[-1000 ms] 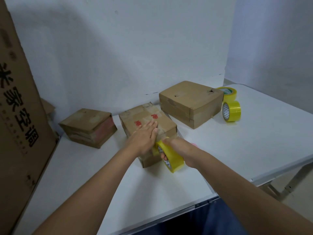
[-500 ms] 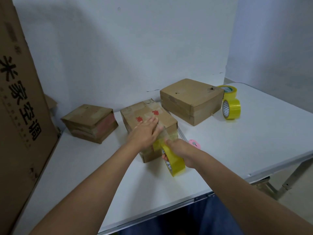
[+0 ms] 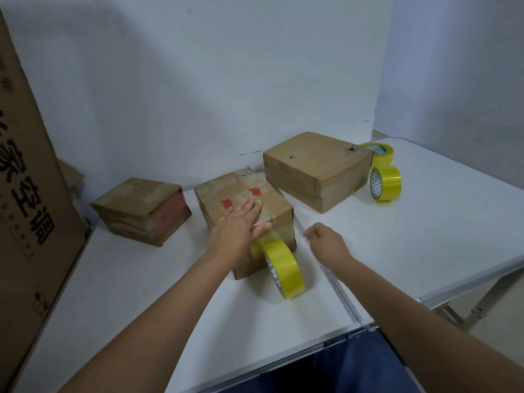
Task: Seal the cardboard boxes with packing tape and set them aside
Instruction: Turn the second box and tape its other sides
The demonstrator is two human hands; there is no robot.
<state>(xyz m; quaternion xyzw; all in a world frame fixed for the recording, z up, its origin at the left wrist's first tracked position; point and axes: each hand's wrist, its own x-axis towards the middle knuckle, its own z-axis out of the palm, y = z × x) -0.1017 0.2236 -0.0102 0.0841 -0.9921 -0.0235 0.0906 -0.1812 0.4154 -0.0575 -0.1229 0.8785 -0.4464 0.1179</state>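
My left hand (image 3: 237, 228) lies flat on top of the middle cardboard box (image 3: 279, 207), which has red marks, and presses a clear tape strip at its near edge. A yellow tape roll (image 3: 285, 270) stands on the table against the box's near face, still joined to that strip. My right hand (image 3: 326, 241) hovers to the right of the box with its fingers curled, apart from the roll. Anything under it is hidden.
A sealed box (image 3: 139, 208) sits to the left and a larger box (image 3: 314, 165) at the back right. Two more yellow rolls (image 3: 385, 182) stand beside it. A tall printed carton (image 3: 25, 194) leans at the far left. The table seam (image 3: 337, 285) runs toward me.
My right hand has let go of the tape roll and moved right, covering the spot where a small pink object lay. The roll now stands on the table. My left hand stays on the box.
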